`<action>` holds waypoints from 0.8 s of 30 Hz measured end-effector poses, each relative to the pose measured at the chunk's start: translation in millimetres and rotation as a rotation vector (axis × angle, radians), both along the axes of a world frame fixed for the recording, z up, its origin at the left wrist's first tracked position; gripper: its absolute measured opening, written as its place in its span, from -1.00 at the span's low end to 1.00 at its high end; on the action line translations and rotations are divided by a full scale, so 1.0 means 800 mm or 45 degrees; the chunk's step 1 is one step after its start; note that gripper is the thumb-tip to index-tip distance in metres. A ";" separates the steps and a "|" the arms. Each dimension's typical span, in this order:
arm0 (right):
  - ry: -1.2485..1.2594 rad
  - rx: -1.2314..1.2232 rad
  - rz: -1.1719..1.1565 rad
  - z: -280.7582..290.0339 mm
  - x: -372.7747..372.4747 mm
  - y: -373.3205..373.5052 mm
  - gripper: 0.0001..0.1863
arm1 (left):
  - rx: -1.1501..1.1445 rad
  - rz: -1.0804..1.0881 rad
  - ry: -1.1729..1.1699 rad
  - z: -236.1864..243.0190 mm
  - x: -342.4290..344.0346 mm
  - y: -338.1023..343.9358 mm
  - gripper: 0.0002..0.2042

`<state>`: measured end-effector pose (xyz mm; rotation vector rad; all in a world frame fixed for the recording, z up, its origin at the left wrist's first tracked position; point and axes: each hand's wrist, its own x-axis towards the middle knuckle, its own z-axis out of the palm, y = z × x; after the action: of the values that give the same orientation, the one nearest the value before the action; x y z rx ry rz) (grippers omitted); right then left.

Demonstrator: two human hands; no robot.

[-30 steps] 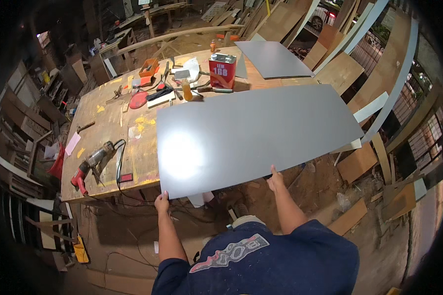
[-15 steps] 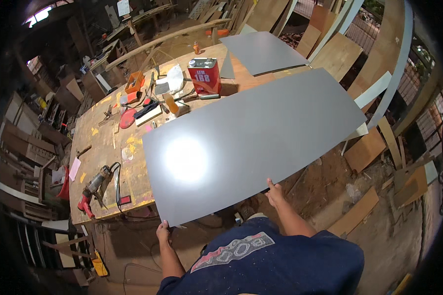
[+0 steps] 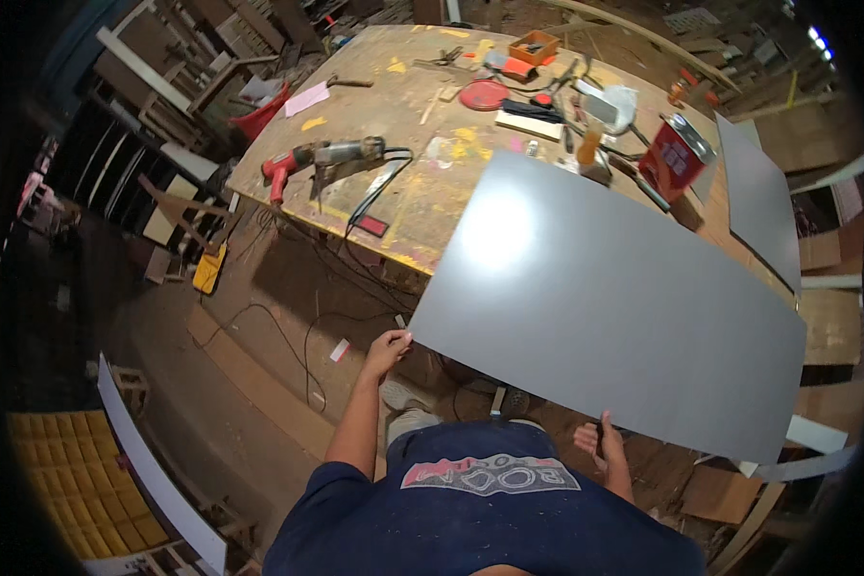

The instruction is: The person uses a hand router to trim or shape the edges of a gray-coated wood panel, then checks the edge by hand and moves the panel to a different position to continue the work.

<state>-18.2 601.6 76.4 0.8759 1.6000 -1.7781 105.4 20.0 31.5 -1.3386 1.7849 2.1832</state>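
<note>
A large grey rectangular panel (image 3: 634,307) lies tilted across the near right part of the wooden worktable (image 3: 355,115), its near edge jutting out towards me. My left hand (image 3: 387,352) pinches the panel's near left corner. At the near edge further right is my right hand (image 3: 603,446), thumb up against the rim and fingers curled below. Something dark shows between that thumb and the fingers, too small to make out. Behind the panel stands a red metal can (image 3: 675,161), with an orange-yellow bottle (image 3: 590,142) to its left.
A red and grey power tool (image 3: 322,156) with a black cord lies at the table's left. Further back are a red disc (image 3: 483,94), an orange bin (image 3: 534,48) and a hammer (image 3: 348,83). Another grey panel (image 3: 758,197) lies at right. Cables (image 3: 278,326) trail over the floor.
My view has swung left, so the table and panel appear turned and shifted right. My left hand still holds the same corner. The right hand's fingers now show below the edge.
</note>
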 end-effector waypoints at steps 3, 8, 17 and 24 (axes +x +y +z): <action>-0.311 0.117 0.806 0.048 -0.011 -0.074 -0.29 | -0.113 0.060 0.112 -0.038 0.092 -0.034 -0.60; 0.421 0.392 1.539 0.060 -0.024 -0.308 -0.41 | -0.214 0.030 -0.104 -0.060 0.184 -0.098 -0.67; 0.818 -0.063 1.170 0.063 -0.012 -0.748 -0.69 | -0.631 0.057 -0.336 0.033 0.288 -0.270 -0.64; 0.576 -0.257 0.794 0.021 -0.081 -0.928 -0.42 | -0.576 0.416 -0.282 -0.008 0.347 -0.401 -0.67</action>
<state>-82.8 -140.6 92.8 -0.1406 1.6713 -1.6858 383.0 -300.8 25.4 -1.9998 2.1783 1.7074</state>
